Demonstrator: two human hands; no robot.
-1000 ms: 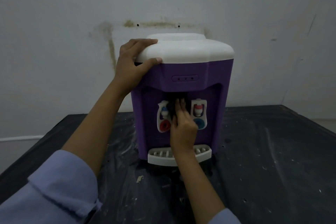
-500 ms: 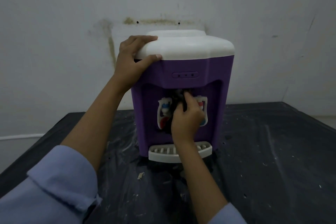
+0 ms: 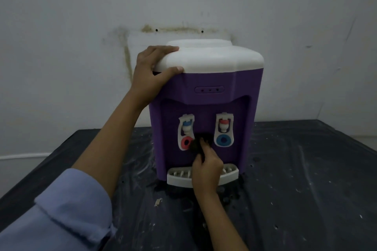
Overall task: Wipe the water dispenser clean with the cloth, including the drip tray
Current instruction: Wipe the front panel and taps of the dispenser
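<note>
A purple water dispenser (image 3: 206, 81) with a white top stands on a dark table. Two white taps sit in its front recess, the left tap (image 3: 186, 131) with a red lever and the right tap (image 3: 223, 129) with a blue lever. My left hand (image 3: 152, 71) grips the top's left front corner, thumb on the front edge. My right hand (image 3: 207, 166) holds a small dark cloth (image 3: 201, 141) against the purple panel between the taps, low in the recess. The white drip tray (image 3: 229, 173) juts out at the base, its middle hidden by my right hand.
The dark table (image 3: 295, 179) is streaked with white marks and has a small scrap (image 3: 157, 201) in front of the dispenser. A stained white wall (image 3: 81, 47) stands close behind, and the table's right edge (image 3: 350, 138) runs off to the right.
My right hand with the cloth has slid down from the top of the recess to low between the taps. My left hand keeps its grip on the top corner.
</note>
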